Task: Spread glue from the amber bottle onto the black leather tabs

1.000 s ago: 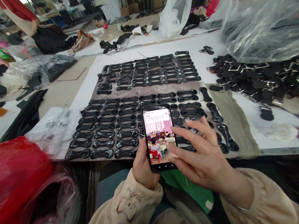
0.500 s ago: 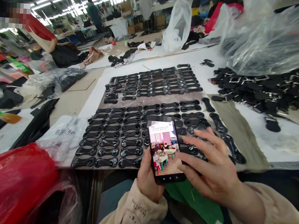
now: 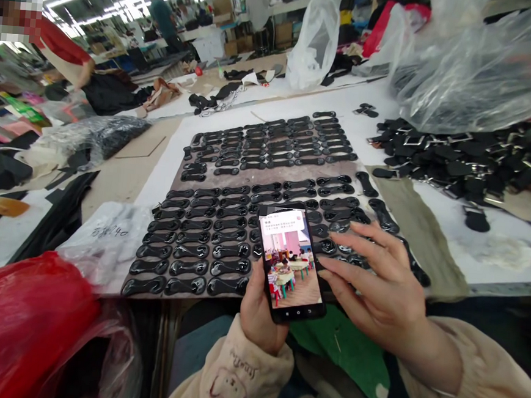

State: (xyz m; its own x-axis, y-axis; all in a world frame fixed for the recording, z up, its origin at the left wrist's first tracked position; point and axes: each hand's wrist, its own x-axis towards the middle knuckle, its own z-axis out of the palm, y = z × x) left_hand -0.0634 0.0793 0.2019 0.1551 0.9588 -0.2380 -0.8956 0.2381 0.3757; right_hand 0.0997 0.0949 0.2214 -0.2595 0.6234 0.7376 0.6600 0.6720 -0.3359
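Note:
A smartphone (image 3: 291,265) with a lit screen rests in my left hand (image 3: 259,312), its fingers closed around the lower left side and back. On the screen is a picture of people seated at tables in a pink room. My right hand (image 3: 378,287) hovers just right of the phone, fingers spread and holding nothing. Behind the phone, rows of glossy black strap pieces (image 3: 191,251), wide at both ends, lie on a brownish board (image 3: 267,177). The phone and my right hand hide some of them.
To the right is a heap of black straps with metal buckles (image 3: 453,155), below a large clear plastic bag (image 3: 463,73). A red plastic bag (image 3: 26,321) is at the near left. A brush (image 3: 2,205) lies at the left. A person in red (image 3: 57,38) stands at the far left.
The view has shifted slightly, so most things sit a little further left. My right hand has drawn slightly away from the screen. The left hand keeps its hold on the smartphone.

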